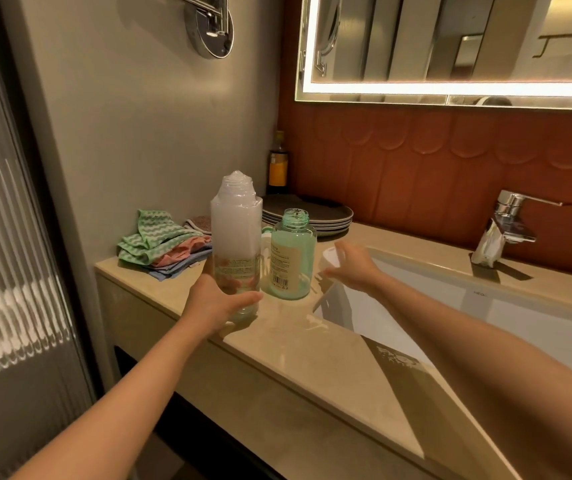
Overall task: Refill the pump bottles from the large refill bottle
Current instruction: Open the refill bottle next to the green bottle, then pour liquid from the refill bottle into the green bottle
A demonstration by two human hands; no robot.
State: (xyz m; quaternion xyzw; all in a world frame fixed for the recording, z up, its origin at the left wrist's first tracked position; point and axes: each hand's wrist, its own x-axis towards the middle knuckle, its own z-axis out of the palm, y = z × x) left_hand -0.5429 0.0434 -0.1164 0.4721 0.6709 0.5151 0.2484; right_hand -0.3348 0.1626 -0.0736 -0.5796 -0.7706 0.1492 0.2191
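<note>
Two open-necked bottles stand side by side on the beige surface (312, 344): one tall white bottle (236, 237) and, just right of it, one shorter green bottle (293, 251) with a barcode label. Neither has a pump on. One dark bottle (278, 168) with a yellow label sits in the far corner, beside one stack of dark plates (322, 211). One pile of folded cloths (156, 240) – green, pink and blue – lies at the far left against the wall. There is one faucet (506, 223).

The two bottles stand not far from the near edge, between the cloths on the left and the sink (416, 296) on the right. A bare strip of surface runs along the sink's near rim.

The left hand (220, 303) has its grip wrapped round the base of the tall white bottle, thumb across the near side. The right hand (353, 268) hangs over the sink's left corner, just right of the green bottle – its grip is curled on a white cap (330, 255), too blurred to make out further.
</note>
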